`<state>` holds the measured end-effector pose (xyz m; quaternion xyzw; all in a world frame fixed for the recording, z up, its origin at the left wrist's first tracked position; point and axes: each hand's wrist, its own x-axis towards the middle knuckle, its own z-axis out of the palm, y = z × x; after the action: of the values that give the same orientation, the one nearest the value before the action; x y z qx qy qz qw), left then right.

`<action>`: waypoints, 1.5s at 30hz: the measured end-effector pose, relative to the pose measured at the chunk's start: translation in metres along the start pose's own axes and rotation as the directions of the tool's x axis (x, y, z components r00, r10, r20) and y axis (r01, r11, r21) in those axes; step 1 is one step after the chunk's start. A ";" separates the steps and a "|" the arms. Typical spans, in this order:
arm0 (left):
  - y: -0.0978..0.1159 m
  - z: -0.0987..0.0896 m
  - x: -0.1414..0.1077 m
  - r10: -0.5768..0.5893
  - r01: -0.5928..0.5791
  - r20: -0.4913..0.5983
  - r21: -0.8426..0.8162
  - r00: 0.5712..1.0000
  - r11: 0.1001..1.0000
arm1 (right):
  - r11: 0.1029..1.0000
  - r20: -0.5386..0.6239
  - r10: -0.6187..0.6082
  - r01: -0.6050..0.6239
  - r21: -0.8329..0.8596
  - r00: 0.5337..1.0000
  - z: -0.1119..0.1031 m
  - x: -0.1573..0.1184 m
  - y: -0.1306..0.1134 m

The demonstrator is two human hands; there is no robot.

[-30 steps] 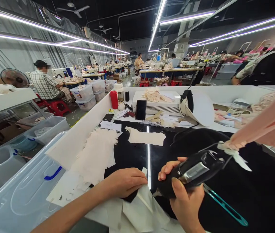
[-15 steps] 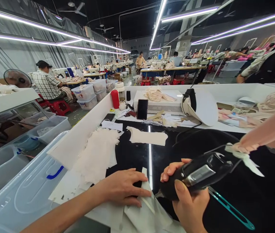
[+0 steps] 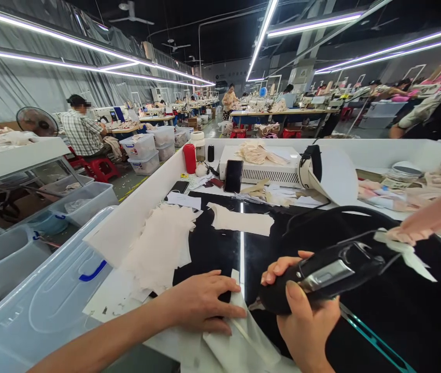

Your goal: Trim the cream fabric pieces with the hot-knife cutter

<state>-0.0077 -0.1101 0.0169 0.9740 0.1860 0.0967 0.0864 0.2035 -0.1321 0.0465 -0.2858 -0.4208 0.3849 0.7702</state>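
Note:
My left hand (image 3: 204, 300) lies flat with its fingers apart on a pale, thin piece of fabric (image 3: 239, 339) at the front edge of the black tabletop (image 3: 220, 254). My right hand (image 3: 309, 316) is wrapped round a black handheld electric tool (image 3: 325, 277) with a silver switch plate. The tool's rounded front end points left, close beside the fabric; its tip is hard to make out. A pink cloth sleeve (image 3: 434, 212), tied with a white strip, covers its cord end. A teal slotted tool (image 3: 378, 339) lies partly beneath my right hand.
A stack of cream fabric pieces (image 3: 161, 243) lies left, and a single cut piece (image 3: 241, 220) farther back. Behind stand a phone (image 3: 233, 176), a white vented box (image 3: 270, 175) and a white visor (image 3: 335, 173). A translucent bin lid (image 3: 60, 290) borders the left side.
The whole view has shifted slightly, so everything appears a little farther right. My left hand stays on the fabric, and my right hand keeps its grip on the black tool, whose metal tip shows less.

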 end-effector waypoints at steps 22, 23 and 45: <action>-0.001 0.008 0.002 0.005 -0.009 -0.097 -0.041 0.995 0.999 | 1.000 -0.033 0.019 -0.020 -0.018 0.999 0.010 0.010 0.007; -0.002 0.008 0.002 0.010 -0.015 -0.106 -0.045 0.994 0.999 | 1.000 -0.036 0.011 -0.011 -0.009 0.999 0.010 0.011 0.006; 0.005 -0.005 0.001 -0.127 0.120 -0.045 -0.140 0.991 0.983 | 0.991 0.002 -0.031 0.031 -0.134 1.000 -0.003 0.022 0.001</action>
<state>-0.0060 -0.1141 0.0230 0.9494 0.2413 0.1298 0.1538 0.2139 -0.1138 0.0539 -0.3304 -0.4499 0.3437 0.7552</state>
